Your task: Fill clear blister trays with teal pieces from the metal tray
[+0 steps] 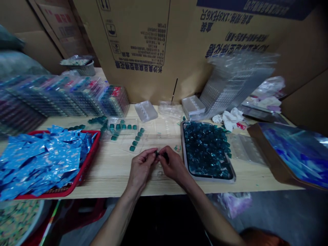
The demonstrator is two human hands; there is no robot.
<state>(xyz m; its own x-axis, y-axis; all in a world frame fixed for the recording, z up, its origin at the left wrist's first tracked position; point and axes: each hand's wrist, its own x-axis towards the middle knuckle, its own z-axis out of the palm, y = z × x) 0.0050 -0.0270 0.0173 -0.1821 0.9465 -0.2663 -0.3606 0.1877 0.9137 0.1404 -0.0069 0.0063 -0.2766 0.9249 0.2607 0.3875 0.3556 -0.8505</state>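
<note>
I log the left hand (140,169) and right hand (174,166) nearly closed, meeting on a small teal cube (160,155) above the wooden bench (107,184); it should handle light, stiff, slippery (glossy faces, grip partly hidden), so I'd pinch opposite faces.

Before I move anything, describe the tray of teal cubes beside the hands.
The tray is shallow and rectangular, with a raised pale grey rim that looks metallic. It lies flat on the light wood table. Glossy dark teal cubes fill most of it, leaving some bare base showing near the front, and a few sit at its right edge. The person's right hand is close to its left side but seems not to touch it.
</note>
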